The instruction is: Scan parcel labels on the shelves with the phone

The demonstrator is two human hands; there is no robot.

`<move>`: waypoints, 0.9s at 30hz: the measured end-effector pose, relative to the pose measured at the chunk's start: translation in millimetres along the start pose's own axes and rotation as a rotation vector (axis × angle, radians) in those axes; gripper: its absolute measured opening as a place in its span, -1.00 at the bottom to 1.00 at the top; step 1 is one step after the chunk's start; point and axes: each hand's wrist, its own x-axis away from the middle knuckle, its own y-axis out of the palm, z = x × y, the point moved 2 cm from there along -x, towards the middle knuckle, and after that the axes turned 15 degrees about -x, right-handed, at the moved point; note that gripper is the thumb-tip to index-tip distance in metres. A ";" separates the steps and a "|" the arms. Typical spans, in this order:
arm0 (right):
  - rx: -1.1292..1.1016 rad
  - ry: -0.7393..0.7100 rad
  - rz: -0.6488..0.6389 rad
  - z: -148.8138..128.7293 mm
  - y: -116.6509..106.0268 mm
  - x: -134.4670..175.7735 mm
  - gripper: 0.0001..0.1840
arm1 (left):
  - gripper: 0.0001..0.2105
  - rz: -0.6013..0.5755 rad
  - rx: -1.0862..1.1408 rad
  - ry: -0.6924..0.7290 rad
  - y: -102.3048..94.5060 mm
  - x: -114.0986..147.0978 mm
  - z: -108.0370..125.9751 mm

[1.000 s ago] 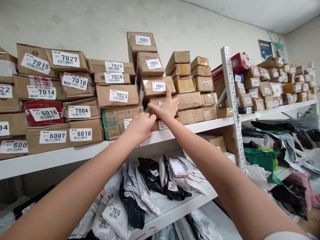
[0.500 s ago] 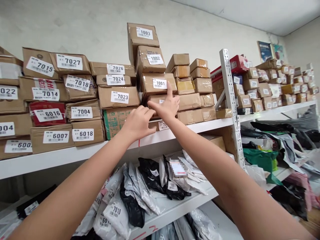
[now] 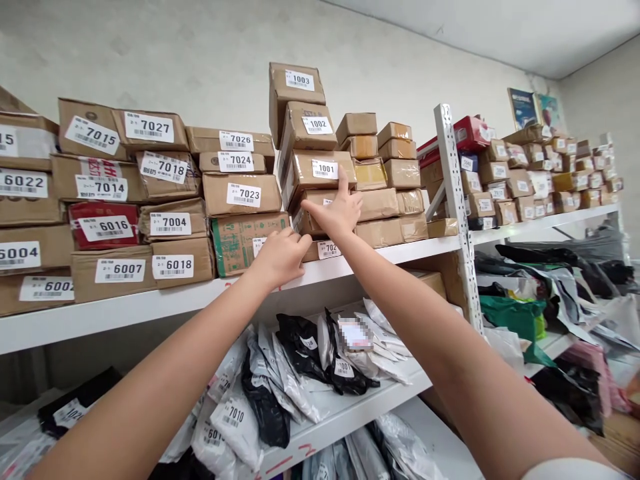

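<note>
My right hand [image 3: 340, 208] has its fingers spread and lies against a stack of cardboard boxes. Its index finger points up onto the box labelled 1001 [image 3: 307, 170], while the thumb stretches left over the box below. Boxes labelled 1002 [image 3: 313, 140] and 1003 [image 3: 280, 97] sit above that one, slightly offset. Lower and to the left, my left hand [image 3: 283, 259] is curled at the shelf's front edge, beside a green-printed carton [image 3: 235, 247]. Its fingertips are hidden, so what they grip cannot be made out. A box with a partly covered label [image 3: 329, 249] lies between the hands.
Stacked labelled boxes line the white shelf [image 3: 135, 307] on the left, with shorter stacks [image 3: 383, 203] on the right. A perforated metal post [image 3: 454, 200] stands beyond them. Black and white parcel bags [image 3: 305, 347] lie on the shelf below. Another loaded shelf [image 3: 547, 223] extends right.
My left hand has moved down towards the shelf edge, its thumb drawn closer to the fingers. The right hand stays spread against the stack. The view has shifted slightly.
</note>
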 end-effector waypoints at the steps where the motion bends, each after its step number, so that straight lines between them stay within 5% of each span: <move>1: 0.003 0.002 0.000 -1.1 -0.5 -0.6 0.20 | -0.87 0.026 0.003 0.001 -2.8 1.1 0.8; 5: -0.016 0.028 -0.003 -3.2 -3.7 -8.3 0.21 | -0.87 0.154 0.072 -0.047 -21.3 6.7 7.4; 10: -0.092 0.037 -0.006 -2.6 -9.4 -21.8 0.19 | -0.48 0.191 0.229 -0.109 -19.2 7.2 21.3; 15: -0.123 0.038 -0.023 -4.0 -15.0 -26.4 0.18 | -0.60 0.144 0.335 -0.155 -3.0 5.1 25.7; 27: -0.144 0.011 -0.073 -12.0 -26.3 -39.1 0.19 | -0.55 0.355 0.401 -0.140 -27.4 26.9 45.5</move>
